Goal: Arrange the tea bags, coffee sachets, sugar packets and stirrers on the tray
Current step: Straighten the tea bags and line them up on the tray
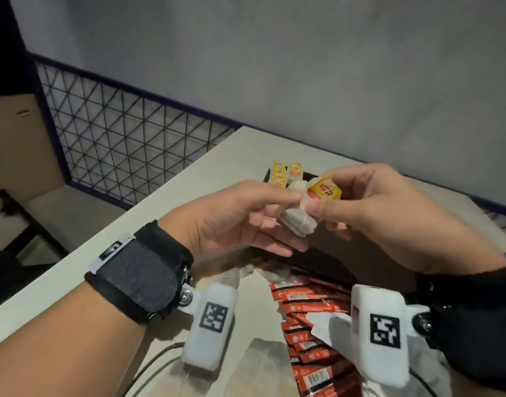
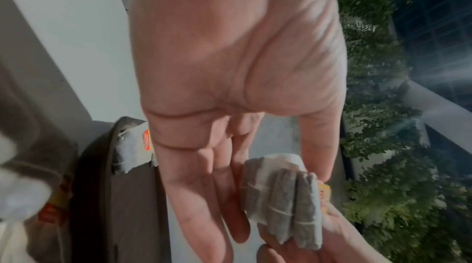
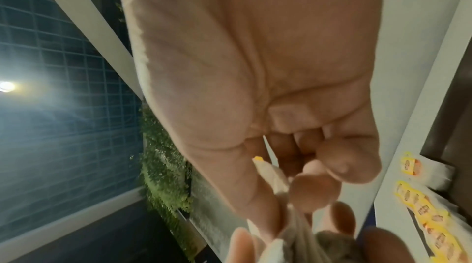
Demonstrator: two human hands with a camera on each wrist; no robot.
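Note:
Above the dark brown tray [image 1: 360, 262], both hands hold one tea bag [image 1: 297, 219] between them. My left hand [image 1: 286, 207] pinches the folded bag from the left, and the left wrist view shows the tea bag [image 2: 283, 202] between thumb and fingers. My right hand [image 1: 323, 193] pinches its yellow and red tag [image 1: 325, 190] and the string. In the right wrist view the right hand [image 3: 293, 192] meets the bag [image 3: 329, 243]. A row of tagged tea bags [image 1: 280, 173] lies along the tray's far left corner. Red coffee sachets [image 1: 306, 310] are piled on the table near me.
A clear plastic bag [image 1: 263, 362] and a thin cable [image 1: 160, 353] lie on the pale table [image 1: 74, 282] near its front. A wire mesh railing [image 1: 131, 138] stands beyond the table's left edge. A grey wall rises behind the tray.

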